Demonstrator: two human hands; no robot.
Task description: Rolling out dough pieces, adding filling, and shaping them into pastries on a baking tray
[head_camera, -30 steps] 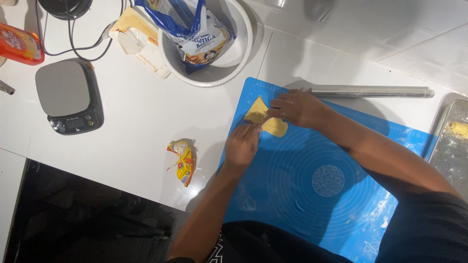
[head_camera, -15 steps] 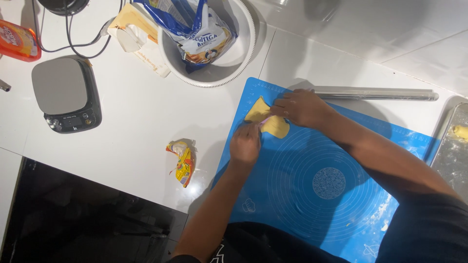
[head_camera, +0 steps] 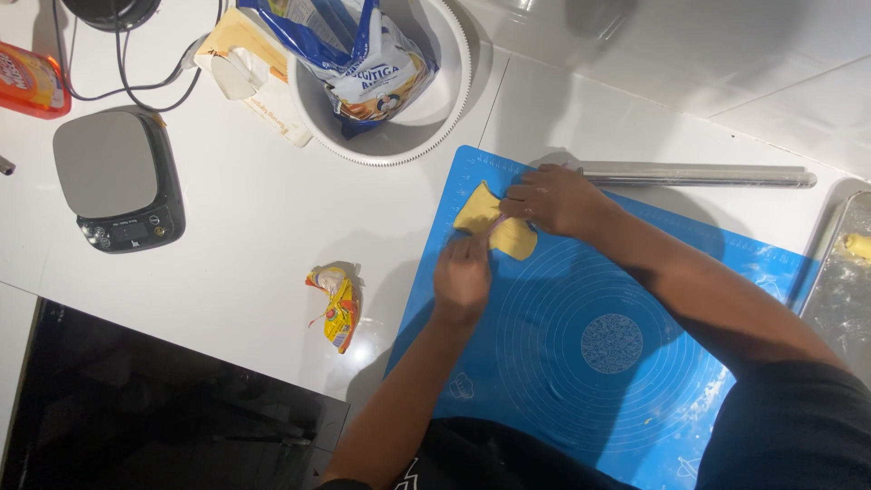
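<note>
Right hand (head_camera: pixel 555 200) is pressing down, fingers curled, on the yellow dough (head_camera: pixel 494 227) — palm-down. Left hand (head_camera: pixel 463 277) is pinching the dough's near edge — wrist straight, just below that grip.

Bright overhead light, soft shadows beside the arms, slightly blurred overall.

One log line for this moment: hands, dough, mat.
left hand: at dough edge | right hand: pressing dough | dough: flat on blue mat | rolling pin: untouched
</note>
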